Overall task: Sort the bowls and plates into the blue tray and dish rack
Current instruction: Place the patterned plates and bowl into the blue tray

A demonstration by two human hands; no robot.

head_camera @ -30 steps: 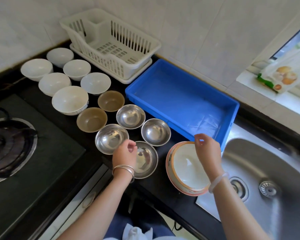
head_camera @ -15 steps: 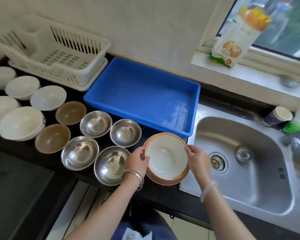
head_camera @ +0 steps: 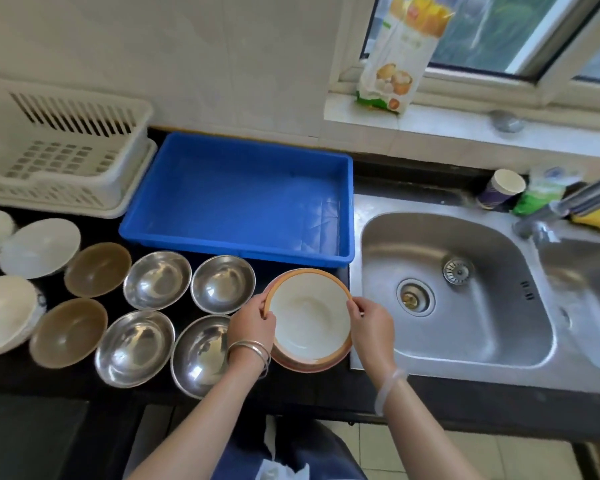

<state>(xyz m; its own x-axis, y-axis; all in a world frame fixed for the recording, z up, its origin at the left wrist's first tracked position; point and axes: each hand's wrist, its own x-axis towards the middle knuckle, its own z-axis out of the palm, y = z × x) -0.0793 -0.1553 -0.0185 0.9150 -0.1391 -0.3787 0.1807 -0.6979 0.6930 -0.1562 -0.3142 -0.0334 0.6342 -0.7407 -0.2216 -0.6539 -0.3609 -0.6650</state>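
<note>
A stack of orange-rimmed white plates [head_camera: 309, 317] sits on the dark counter just in front of the blue tray [head_camera: 243, 199]. My left hand [head_camera: 252, 323] grips the stack's left rim and my right hand [head_camera: 371, 323] grips its right rim. The blue tray holds nothing. The white dish rack [head_camera: 59, 157] stands to its left, also bare. Left of the plates lie several steel bowls [head_camera: 156, 280], two brown bowls [head_camera: 97, 270] and several white bowls [head_camera: 39, 247].
A steel sink [head_camera: 454, 289] lies right of the plates, with a tap [head_camera: 575, 199], a paper cup [head_camera: 503, 190] and green and yellow items behind it. A food bag [head_camera: 395, 64] leans on the window sill. The counter's front edge runs below my wrists.
My left hand left the steel bowls and took the plates' left rim; my right hand shifted to the right rim. The view swung right toward the sink.
</note>
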